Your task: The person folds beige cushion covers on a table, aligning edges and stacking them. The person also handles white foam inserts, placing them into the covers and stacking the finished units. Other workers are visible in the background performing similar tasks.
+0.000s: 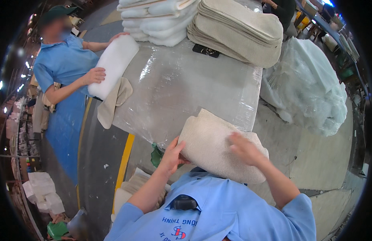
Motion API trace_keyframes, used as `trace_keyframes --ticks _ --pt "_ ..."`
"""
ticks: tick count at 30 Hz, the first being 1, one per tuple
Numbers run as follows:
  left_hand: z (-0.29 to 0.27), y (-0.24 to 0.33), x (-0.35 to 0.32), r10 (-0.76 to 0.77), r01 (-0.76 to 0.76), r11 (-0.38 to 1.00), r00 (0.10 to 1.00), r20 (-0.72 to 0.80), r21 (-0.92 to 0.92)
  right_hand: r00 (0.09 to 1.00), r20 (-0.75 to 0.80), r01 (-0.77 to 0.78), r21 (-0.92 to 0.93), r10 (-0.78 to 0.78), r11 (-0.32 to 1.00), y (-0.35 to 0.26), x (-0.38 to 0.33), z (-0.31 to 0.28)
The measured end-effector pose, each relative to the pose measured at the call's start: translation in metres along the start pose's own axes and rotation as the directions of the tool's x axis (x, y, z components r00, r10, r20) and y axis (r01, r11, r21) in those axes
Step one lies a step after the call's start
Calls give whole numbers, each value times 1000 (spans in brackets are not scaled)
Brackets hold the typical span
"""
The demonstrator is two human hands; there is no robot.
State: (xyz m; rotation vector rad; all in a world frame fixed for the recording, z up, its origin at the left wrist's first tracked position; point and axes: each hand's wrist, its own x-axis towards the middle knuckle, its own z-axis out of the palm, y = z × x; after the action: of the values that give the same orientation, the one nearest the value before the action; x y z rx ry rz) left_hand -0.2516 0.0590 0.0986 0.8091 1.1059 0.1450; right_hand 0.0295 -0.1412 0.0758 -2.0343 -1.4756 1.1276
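A person in a blue shirt presses a beige stuffed cushion (218,146) against the near edge of a plastic-wrapped table (186,84). Their left hand (172,154) grips its 9 o'clock edge; the right hand (244,148), blurred, lies flat on top. At 12 o'clock sit a stack of beige covers (238,34) and white foam pads (158,20). At 10 o'clock a co-worker holds a white foam block (113,66).

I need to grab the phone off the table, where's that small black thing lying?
In the head view the small black object lies flat at the plastic-wrapped table's far side, against the near edge of the beige fabric stack.
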Motion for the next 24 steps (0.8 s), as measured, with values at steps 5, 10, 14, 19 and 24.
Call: trace_keyframes --ticks 5,10,14,19,24 --pt "16 1 18 121 -118 992 991 -62 51 968 1 250 -71 -251 966 -65 75 41" --pt "14 -1 31 112 -110 993 993 -45 38 981 49 188 9 -188 982 -58 122 35" --pt "16 -9 39 239 -232 971 961 -140 65 946 121 301 11 -300 954 -72 99 32" --pt "21 9 44 139 -141 990 984 -107 -7 968 106 216 108 -228 970 -59 116 27" --pt "42 -25 28 72 -39 939 994 84 -343 994 103 -50 79 42 996 -15 129 17"
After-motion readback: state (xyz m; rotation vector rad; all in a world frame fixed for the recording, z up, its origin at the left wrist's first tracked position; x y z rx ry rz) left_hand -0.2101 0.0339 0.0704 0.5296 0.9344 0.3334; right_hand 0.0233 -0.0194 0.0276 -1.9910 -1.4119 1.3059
